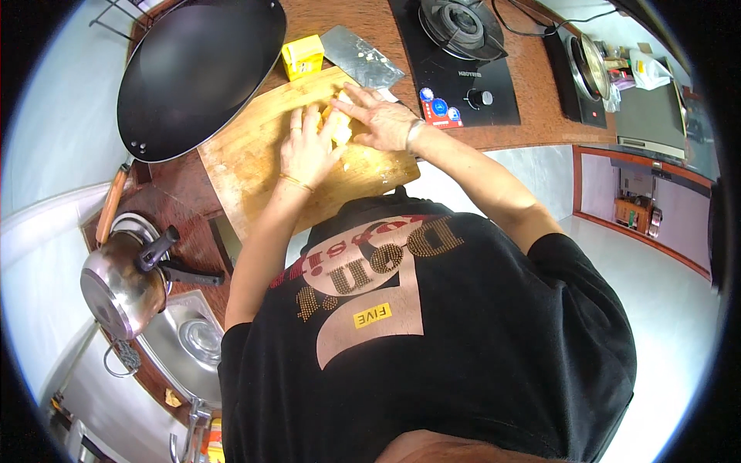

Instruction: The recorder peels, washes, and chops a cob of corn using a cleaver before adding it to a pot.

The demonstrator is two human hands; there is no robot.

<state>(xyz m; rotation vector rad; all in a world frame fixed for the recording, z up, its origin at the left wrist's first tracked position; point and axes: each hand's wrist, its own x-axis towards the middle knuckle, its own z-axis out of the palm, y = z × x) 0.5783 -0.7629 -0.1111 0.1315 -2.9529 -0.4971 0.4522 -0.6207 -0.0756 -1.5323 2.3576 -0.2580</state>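
Note:
My left hand lies over the wooden cutting board, its fingers spread against a small heap of pale yellow food pieces. From the other side my right hand reaches over the same heap, fingers extended and apart. What the pieces are I cannot tell, and fingers partly cover them. Small crumbs lie on the board below the heap. Beyond my right hand rests a cleaver, its wide blade flat and flecked with bits. A yellow box stands beside the blade at the board's far edge.
A large black wok fills the far left. A gas stove is at the right, with an induction cooker farther along. At lower left a steel pot sits near the steel sink.

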